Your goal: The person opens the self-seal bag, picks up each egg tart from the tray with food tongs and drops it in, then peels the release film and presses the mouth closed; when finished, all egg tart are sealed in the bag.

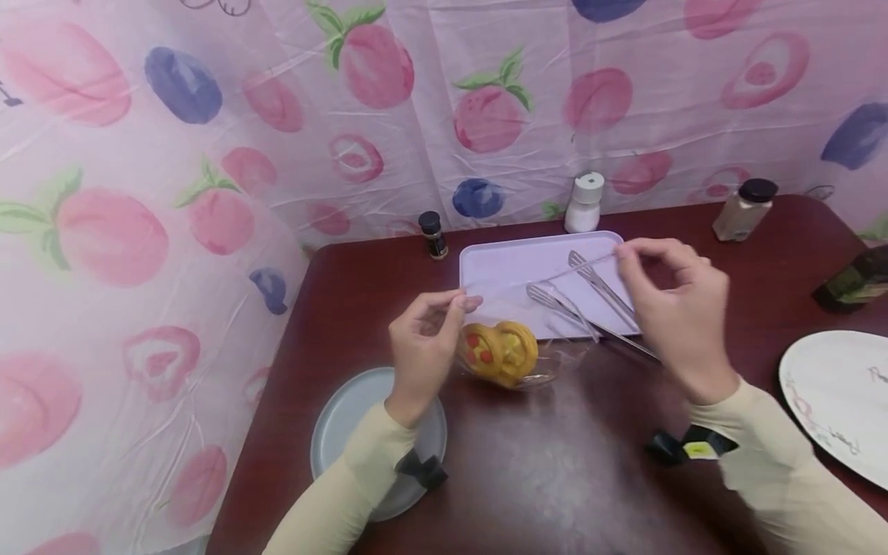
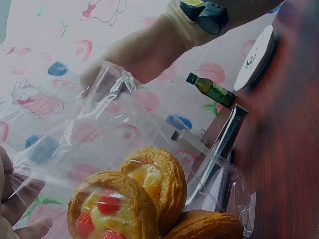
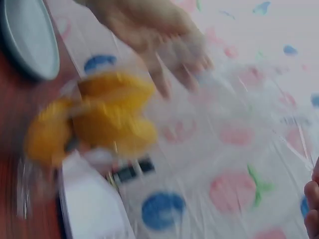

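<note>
The left hand [image 1: 425, 339] pinches one side of the mouth of a clear plastic bag [image 2: 112, 122] between thumb and fingers, and the right hand [image 1: 683, 308] pinches the other side, the film drawn taut between them. The tarts [image 1: 501, 353] sit inside the bag, below the hands, just beside the left hand and well apart from the right; whether they rest on the table [image 1: 541, 478] cannot be told. Just past them lies a pale tray [image 1: 499, 266] with metal tongs [image 1: 602, 290] on it, seen partly through the film. The left forearm passes over a gray plate [image 1: 329, 439] near the table's left edge; a white plate [image 1: 839, 401] lies beyond the right forearm. Dark tabletop spreads between the two plates. Along the back edge, close to the patterned cloth [image 1: 416, 154], stand a small black-capped jar [image 1: 433, 235], a white shaker [image 1: 585, 204] and a black-lidded jar [image 1: 744, 212].
</note>
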`<state>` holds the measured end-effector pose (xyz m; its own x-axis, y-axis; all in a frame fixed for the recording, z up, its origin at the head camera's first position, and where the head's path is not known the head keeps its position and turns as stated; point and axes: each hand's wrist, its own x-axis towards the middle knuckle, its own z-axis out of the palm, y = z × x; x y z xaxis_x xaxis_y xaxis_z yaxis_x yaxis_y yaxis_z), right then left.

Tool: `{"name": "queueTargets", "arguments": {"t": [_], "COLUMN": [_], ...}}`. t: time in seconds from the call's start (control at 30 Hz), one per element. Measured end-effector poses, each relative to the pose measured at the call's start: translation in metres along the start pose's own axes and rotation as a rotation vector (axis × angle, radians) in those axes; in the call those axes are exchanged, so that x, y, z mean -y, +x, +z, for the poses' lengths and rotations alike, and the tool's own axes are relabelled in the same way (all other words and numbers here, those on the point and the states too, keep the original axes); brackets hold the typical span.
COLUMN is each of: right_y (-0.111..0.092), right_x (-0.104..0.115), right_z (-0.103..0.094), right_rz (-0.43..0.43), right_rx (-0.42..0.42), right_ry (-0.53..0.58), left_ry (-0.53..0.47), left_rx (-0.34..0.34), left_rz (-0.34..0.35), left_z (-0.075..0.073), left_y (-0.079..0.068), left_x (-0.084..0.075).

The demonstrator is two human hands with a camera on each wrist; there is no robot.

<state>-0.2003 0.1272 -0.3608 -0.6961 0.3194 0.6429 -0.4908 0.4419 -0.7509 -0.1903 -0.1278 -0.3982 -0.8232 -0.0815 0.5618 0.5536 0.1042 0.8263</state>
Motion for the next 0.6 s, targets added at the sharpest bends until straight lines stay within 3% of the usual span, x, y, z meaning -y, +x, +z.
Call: {"name": "queueTargets", "arguments": {"t": [0.1, 0.23, 0.43, 0.47, 0.53, 0.6], "right_y": [0.004, 0.008, 0.015, 0.015, 0.013, 0.009], "right_x": [-0.013, -0.048, -0.094, -0.1, -0.111, -0.117], "right_z": [-0.027, -0.067, -0.12, -0.127, -0.139, -0.145], "right_rz": [0.123, 0.245, 0.494, 0.514, 0.518, 0.416], "right_rx": [-0.052, -0.147, -0.238, -0.224, -0.118, 0.029], "right_ry": [-0.032, -0.092, -0.08, -0.11, -0.255, -0.515], "left_ry": [0.002, 0.01, 0.021, 0.016, 0.005, -0.004], "left_rx": [0.003, 0.01, 0.008, 0.01, 0.013, 0.017], "left_rz": [-0.013, -0.019, -0.01, -0.008, -0.001, 0.008], "left_z": [0.001, 0.002, 0.003, 0.003, 0.002, 0.002], "left_y": [0.0, 0.001, 0.002, 0.002, 0.002, 0.001], "left_x": [-0.011, -0.022, -0.011, -0.007, -0.001, 0.004]}}
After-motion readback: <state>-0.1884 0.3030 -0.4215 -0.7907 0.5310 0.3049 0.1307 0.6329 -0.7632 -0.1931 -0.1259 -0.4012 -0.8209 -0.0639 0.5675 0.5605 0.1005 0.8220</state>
